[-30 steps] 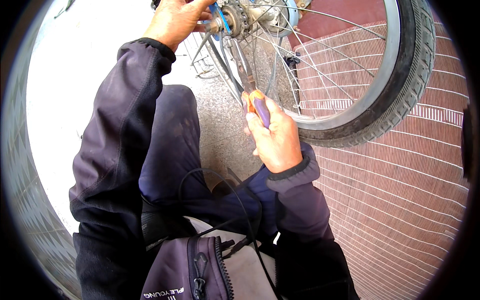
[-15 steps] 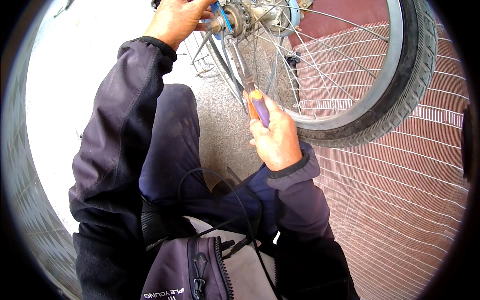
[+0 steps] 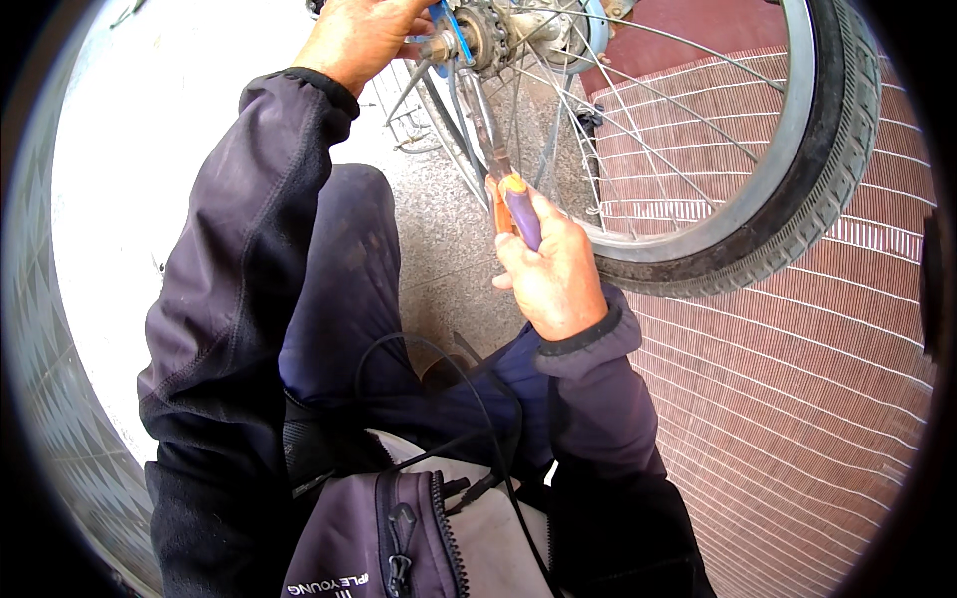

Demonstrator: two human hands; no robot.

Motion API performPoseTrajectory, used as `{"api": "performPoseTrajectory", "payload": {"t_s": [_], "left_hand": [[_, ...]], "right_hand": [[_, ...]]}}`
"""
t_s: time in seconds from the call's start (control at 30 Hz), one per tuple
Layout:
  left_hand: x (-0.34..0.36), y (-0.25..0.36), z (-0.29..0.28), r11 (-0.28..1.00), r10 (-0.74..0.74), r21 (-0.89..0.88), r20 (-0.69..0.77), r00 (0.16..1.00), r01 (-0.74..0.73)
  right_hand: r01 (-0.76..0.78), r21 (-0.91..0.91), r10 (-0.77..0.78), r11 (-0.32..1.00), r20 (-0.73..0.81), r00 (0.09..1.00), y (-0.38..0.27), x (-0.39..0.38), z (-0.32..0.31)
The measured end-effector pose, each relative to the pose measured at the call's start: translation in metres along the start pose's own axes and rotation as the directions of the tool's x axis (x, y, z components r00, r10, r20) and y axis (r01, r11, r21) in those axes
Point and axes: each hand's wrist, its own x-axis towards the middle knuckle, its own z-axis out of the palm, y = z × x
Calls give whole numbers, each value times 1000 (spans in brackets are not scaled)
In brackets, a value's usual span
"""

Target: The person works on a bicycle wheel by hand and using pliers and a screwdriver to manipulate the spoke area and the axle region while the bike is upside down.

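Note:
In my right hand is a pair of pliers with purple and orange handles. My closed fingers wrap around them, and the metal end points up toward the wheel hub. At the top edge, my left hand is beside the threaded axle end, its fingers bent and partly cut off by the frame. A narrow blue piece stands next to those fingertips; whether they grip it cannot be made out. Just right of it are the greasy sprocket and the spoked bicycle wheel.
The black tyre curves down the right side over a brown ribbed mat with white lines. Speckled stone floor lies between my knees. A thin black cable loops across my lap. Grey patterned tiles run along the left.
The wheel, hub and blue piece sit slightly farther right and lower in the picture. Both hands have shifted a little the same way; the right still grips the pliers.

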Motion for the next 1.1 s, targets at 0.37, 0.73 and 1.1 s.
{"api": "performPoseTrajectory", "payload": {"t_s": [0.37, 0.73, 1.1], "left_hand": [[5, -6, -2, 1000, 7, 6, 18, 1000, -7], [6, -5, -2, 999, -7, -42, 26, 1000, 8], [4, -2, -2, 1000, -19, -11, 6, 1000, 20]], "right_hand": [[-5, -28, 6, 1000, 18, 1000, -8, 0, -2], [4, -30, -4, 1000, -7, 1000, -4, -1, -2], [29, -63, -31, 998, -22, 999, -7, 1, 0]]}}
